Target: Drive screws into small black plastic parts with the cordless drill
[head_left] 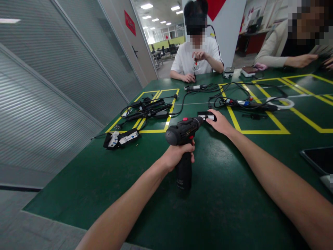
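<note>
My left hand (179, 154) is closed round the grip of a black cordless drill (183, 133) with a red switch on top, held upright over the green table (213, 194). The drill's nose points right at a small black part with a white label (206, 115). My right hand (220, 122) rests on that part, fingers curled over its right end, pressing it onto the table.
A pile of black adapters and cables (149, 109) lies at the left inside yellow tape lines. Two more black parts (121, 139) sit near the left edge. Tangled cables (244, 100) lie at right. A tablet (318, 159) is at far right. Two people sit across the table.
</note>
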The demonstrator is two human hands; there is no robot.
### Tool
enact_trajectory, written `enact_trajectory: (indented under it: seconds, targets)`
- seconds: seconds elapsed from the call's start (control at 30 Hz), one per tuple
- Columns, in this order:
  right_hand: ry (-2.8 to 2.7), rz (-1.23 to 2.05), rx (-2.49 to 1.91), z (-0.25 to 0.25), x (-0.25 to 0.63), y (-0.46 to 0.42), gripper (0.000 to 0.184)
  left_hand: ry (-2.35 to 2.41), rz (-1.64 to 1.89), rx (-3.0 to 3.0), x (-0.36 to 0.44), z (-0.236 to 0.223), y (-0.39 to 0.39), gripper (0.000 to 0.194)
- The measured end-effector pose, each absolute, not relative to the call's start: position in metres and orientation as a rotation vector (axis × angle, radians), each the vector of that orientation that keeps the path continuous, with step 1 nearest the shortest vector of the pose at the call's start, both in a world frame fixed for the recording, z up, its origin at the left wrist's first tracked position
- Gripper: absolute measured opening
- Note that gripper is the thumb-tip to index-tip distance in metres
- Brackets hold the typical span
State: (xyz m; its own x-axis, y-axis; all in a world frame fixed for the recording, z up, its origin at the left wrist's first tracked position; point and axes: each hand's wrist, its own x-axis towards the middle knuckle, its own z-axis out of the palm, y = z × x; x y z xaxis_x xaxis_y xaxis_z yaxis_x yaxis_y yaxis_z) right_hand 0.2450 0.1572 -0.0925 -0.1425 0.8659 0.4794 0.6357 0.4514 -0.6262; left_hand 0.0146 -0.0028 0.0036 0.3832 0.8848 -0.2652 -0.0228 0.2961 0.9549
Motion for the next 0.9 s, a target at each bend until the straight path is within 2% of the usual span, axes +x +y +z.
enact_trajectory:
  seconds: [0.9]
  targets:
    - [-1.872,0.334,-1.28,-0.0906,0.2446,0.1557,0.046,0.996,0.762,1.082,0.0145,0.0046,-0.0033,0.019]
